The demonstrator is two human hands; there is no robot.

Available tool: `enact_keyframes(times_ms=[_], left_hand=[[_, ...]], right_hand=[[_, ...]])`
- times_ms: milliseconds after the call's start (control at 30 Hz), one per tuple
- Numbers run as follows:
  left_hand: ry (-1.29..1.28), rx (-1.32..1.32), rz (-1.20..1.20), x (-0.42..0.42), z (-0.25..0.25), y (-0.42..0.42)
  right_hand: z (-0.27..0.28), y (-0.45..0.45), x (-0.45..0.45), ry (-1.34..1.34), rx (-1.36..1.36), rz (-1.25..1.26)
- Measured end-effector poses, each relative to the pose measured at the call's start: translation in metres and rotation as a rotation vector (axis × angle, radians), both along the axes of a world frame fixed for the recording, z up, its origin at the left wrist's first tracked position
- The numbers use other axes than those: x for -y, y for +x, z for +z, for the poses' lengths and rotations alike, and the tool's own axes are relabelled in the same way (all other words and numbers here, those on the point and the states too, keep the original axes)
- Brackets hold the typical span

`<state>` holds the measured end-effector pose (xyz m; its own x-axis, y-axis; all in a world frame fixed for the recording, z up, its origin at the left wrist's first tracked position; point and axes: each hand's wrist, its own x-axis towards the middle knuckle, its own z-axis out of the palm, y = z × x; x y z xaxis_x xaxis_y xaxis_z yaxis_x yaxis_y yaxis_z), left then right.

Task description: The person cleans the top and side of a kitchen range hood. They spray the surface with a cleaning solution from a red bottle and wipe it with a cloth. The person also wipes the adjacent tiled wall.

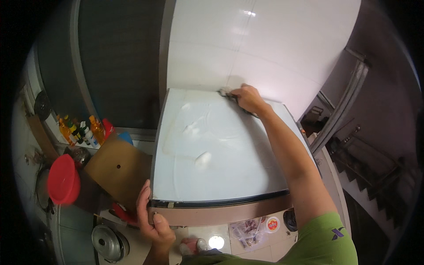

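Before me is the white top of a refrigerator (232,165), with several patches of white foam (203,158) and wet streaks on its left half. My right hand (249,98) grips a dark, bunched cloth (227,92), pressed to the back edge of the top where it meets the wall. Part of the cloth is hidden beneath the hand. At the front left corner, my left hand (154,222) holds the edge of the pinkish refrigerator door (225,212), thumb in front and fingers along the side.
A white tiled wall (265,43) rises behind. Leftward are a brown board (119,165), a red basin (64,180) and several bottles (79,131) on a sill. A lidded metal pot (106,243) and a plastic bag (248,232) lie below. Stairs (371,185) descend at right.
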<state>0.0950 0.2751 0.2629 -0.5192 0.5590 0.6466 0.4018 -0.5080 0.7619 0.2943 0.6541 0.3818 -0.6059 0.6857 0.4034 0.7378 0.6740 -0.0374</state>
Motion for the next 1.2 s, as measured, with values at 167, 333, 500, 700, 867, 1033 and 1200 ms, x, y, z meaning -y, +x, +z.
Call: enact_keyframes(times_ms=[167, 333, 500, 700, 867, 1033, 1200], left_hand=[[0.004, -0.03, 0.035, 0.0, 0.002, -0.002], [0.058, -0.022, 0.048, 0.0, -0.004, -0.008], [0.102, -0.04, 0.032, -0.006, -0.001, -0.001], [0.099, -0.05, 0.062, -0.005, -0.001, -0.004], [0.095, -0.105, 0.107, 0.0, 0.003, -0.01], [0.101, -0.093, 0.123, 0.001, 0.003, -0.009], [0.133, -0.101, 0.092, -0.005, 0.004, -0.004]], right_hand=[[0.003, -0.048, 0.062, -0.118, 0.011, 0.334], [0.018, -0.026, 0.083, -0.262, 0.068, 0.443], [0.016, -0.059, 0.014, 0.023, 0.171, 0.074], [0.005, -0.13, 0.022, 0.001, 0.136, 0.166], [0.012, -0.102, 0.086, -0.115, 0.171, 0.576], [0.03, -0.074, 0.096, -0.154, 0.18, 0.581], [0.013, -0.115, 0.021, 0.104, 0.225, 0.236]])
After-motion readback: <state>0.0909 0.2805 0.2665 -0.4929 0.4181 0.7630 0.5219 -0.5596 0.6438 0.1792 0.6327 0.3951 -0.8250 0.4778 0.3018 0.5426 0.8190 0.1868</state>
